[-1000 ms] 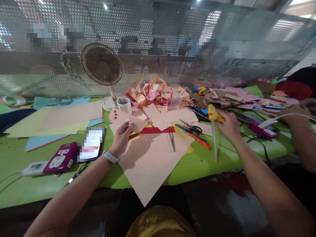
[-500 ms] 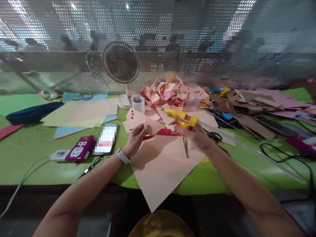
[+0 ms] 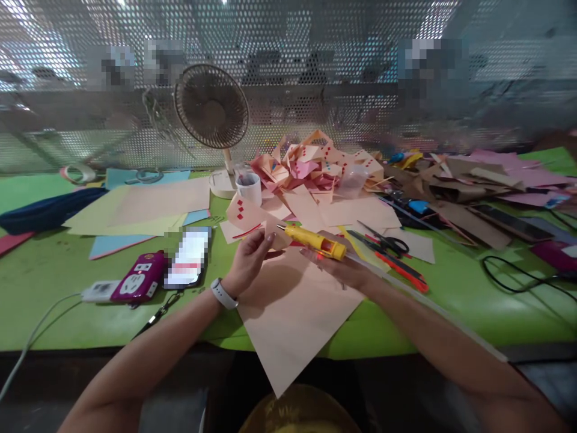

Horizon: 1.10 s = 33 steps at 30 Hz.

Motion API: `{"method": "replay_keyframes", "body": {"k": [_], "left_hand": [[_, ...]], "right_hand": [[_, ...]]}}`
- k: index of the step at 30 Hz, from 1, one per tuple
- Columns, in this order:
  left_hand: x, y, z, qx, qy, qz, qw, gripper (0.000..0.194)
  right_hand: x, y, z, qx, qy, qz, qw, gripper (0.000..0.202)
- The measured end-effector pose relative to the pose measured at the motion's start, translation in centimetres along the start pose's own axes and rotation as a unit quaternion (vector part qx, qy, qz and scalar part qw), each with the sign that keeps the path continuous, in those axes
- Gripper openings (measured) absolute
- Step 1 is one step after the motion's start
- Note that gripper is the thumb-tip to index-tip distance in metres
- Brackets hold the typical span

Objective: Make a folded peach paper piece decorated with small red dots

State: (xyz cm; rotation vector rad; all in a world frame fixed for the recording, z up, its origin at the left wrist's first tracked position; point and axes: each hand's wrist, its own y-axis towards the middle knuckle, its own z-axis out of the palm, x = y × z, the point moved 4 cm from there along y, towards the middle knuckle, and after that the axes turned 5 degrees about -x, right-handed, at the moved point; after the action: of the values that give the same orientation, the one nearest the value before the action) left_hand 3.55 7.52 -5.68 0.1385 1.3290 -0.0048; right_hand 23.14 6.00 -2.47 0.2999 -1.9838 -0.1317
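Between its thumb and fingers, my left hand (image 3: 251,255) pinches a small peach paper piece (image 3: 252,211) with red diamond marks. My right hand (image 3: 333,264) is wrapped round a yellow glue gun (image 3: 313,239). The gun's metal nozzle points left and lies at the right edge of the held paper; whether they touch I cannot tell. Beneath both hands a large peach sheet (image 3: 288,325) lies with one corner over the table's front edge.
Black scissors (image 3: 394,243) and a red cutter (image 3: 403,273) lie right of the glue gun. A phone (image 3: 190,258) and a magenta power bank (image 3: 140,278) are at left. Behind stand a white cup (image 3: 249,191), a fan (image 3: 211,108) and a paper pile (image 3: 311,162).
My right hand has lowered and brought the glue gun left, so its nozzle is now at the held paper. The view has shifted slightly, and the scissors and red cutter show more fully.
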Motion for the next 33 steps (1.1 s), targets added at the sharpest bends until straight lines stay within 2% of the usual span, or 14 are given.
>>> {"method": "replay_keyframes", "body": {"k": [3, 14, 20, 33], "left_hand": [[-0.14, -0.11, 0.05, 0.001, -0.001, 0.001, 1.0, 0.039], [-0.29, -0.09, 0.1, -0.008, 0.002, 0.0, 1.0, 0.038], [-0.26, -0.13, 0.11, -0.005, -0.004, 0.002, 1.0, 0.037], [-0.4, -0.2, 0.18, -0.004, -0.001, 0.012, 1.0, 0.035]], "right_hand": [[0.15, -0.15, 0.12, 0.033, -0.009, -0.009, 0.999, 0.027], [0.2, -0.03, -0.11, 0.015, -0.036, -0.019, 0.999, 0.027], [0.3, -0.17, -0.18, 0.013, -0.043, 0.001, 0.999, 0.029], [0.98, -0.22, -0.29, 0.002, -0.028, -0.022, 0.999, 0.028]]}}
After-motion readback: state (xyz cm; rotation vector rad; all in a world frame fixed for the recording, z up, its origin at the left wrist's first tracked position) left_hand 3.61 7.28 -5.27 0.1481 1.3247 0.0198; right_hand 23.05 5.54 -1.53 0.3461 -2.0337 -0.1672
